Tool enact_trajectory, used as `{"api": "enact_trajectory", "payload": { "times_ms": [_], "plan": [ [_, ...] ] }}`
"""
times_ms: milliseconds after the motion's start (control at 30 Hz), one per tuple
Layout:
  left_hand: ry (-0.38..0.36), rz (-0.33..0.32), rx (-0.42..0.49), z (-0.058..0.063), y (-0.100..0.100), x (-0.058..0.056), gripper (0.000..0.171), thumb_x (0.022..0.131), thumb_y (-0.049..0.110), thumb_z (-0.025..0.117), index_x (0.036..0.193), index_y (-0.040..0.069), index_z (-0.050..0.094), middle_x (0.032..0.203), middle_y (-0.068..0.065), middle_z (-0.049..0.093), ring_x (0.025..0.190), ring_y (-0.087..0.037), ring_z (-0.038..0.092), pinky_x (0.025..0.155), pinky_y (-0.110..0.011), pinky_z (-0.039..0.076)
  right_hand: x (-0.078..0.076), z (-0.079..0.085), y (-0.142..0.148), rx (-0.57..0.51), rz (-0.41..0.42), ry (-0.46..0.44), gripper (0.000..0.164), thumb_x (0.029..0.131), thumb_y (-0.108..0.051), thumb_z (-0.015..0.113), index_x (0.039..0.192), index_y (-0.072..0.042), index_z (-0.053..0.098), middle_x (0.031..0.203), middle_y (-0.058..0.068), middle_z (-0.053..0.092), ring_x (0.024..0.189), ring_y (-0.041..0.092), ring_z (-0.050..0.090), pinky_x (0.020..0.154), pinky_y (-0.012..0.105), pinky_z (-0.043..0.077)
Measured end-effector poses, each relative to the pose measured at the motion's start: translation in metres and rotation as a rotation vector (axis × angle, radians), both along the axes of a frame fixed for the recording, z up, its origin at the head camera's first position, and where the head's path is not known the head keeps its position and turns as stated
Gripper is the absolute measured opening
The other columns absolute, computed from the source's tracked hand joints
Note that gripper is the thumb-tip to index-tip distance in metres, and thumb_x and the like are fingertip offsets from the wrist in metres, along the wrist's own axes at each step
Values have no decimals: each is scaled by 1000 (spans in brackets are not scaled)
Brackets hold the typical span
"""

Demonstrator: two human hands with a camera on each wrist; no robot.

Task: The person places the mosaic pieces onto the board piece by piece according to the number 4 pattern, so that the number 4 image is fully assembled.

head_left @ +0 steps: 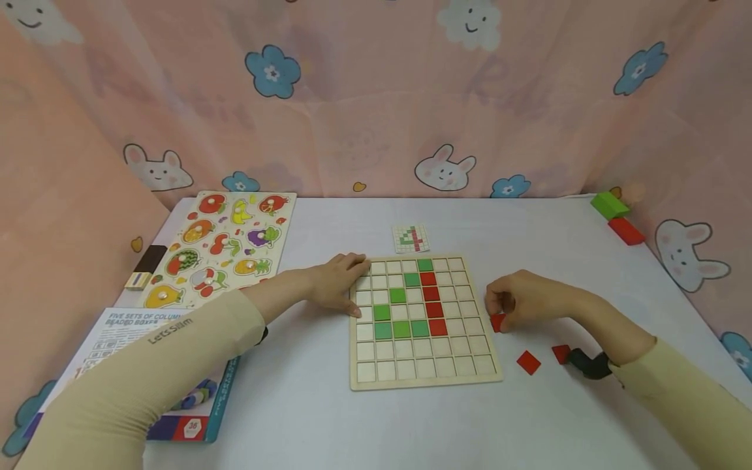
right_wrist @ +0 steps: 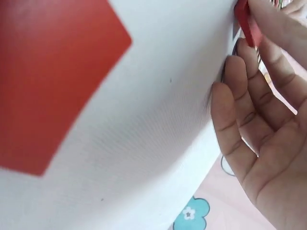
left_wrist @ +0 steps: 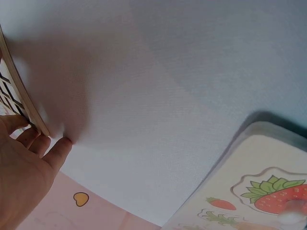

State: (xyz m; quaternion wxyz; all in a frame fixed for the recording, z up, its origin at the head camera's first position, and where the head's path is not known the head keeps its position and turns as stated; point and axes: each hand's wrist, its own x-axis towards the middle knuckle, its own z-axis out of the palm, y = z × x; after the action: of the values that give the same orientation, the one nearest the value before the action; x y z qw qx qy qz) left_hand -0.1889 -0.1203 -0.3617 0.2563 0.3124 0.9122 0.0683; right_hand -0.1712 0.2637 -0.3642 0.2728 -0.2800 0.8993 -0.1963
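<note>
A square wooden grid board (head_left: 429, 382) lies on the white table. In it, green tiles (head_left: 401, 329) form a diagonal and a row, and a column of red tiles (head_left: 431, 294) runs down beside them. My left hand (head_left: 335, 285) rests against the board's upper left side, fingers spread along the wooden edge (left_wrist: 23, 91). To the right of the board, my right hand (head_left: 531, 301) pinches a loose red tile (right_wrist: 247, 24) between thumb and fingers, close over the table. Two more loose red tiles, one nearer (head_left: 529, 362) and one partly behind the black wrist camera (head_left: 589, 364), lie below that hand.
Behind the board lies a small pattern card (head_left: 411, 239). A fruit peg puzzle (head_left: 235, 228), a beaded-boxes package (head_left: 194, 427) and a dark block (head_left: 150, 258) occupy the left side. Green (head_left: 610, 205) and red (head_left: 626, 231) blocks sit at the far right edge.
</note>
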Motion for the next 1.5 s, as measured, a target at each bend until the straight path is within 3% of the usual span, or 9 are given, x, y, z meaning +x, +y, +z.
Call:
{"api": "enact_trajectory", "payload": {
  "times_ms": [100,233,333,600,800,1267,1500],
  "plan": [
    [0,0,2,0,0,0,104,87,51,70,159,5,11,166,-18,12,153,-35,16,124,-48,24,-4,4,0,-19,-14,10,21,78,-15,82,82,-23,63,78,-9,61,78,12,55,68,21,49],
    [-3,2,1,0,0,0,103,87,50,70,159,5,11,166,-17,12,153,-35,16,124,-48,24,-5,8,-7,-140,-27,-10,14,81,-17,80,87,-21,68,79,-8,68,76,11,60,71,21,53],
    [-2,-1,-1,1,0,0,103,87,50,70,159,5,12,166,-18,12,153,-35,17,124,-49,25,-1,6,-20,-224,-34,-51,13,83,-18,79,92,-19,71,82,-6,71,76,11,62,72,22,55],
    [6,-8,1,-1,-1,-1,102,88,49,70,159,4,13,165,-19,13,152,-37,18,123,-50,27,14,0,-58,-277,28,-104,10,84,-17,78,92,-19,73,84,-6,71,76,8,61,70,20,54],
    [3,-6,-8,-2,0,-1,102,88,50,69,159,5,12,166,-18,12,152,-36,17,123,-50,27,21,-2,-72,-273,77,-101,11,86,-10,74,94,-17,75,86,-5,72,75,6,60,71,19,55],
    [3,-2,0,-1,-1,-2,102,88,49,69,159,5,11,166,-18,12,153,-36,16,123,-50,26,28,-7,-79,-261,69,-44,13,80,-7,79,77,-19,74,77,-8,71,67,5,56,61,19,51],
    [0,-4,3,1,-1,-1,102,88,49,69,159,4,12,166,-18,12,153,-36,16,124,-49,25,25,-8,-66,-231,96,-20,11,81,-19,81,81,-26,72,79,-13,68,69,4,56,63,19,50]
  ]
}}
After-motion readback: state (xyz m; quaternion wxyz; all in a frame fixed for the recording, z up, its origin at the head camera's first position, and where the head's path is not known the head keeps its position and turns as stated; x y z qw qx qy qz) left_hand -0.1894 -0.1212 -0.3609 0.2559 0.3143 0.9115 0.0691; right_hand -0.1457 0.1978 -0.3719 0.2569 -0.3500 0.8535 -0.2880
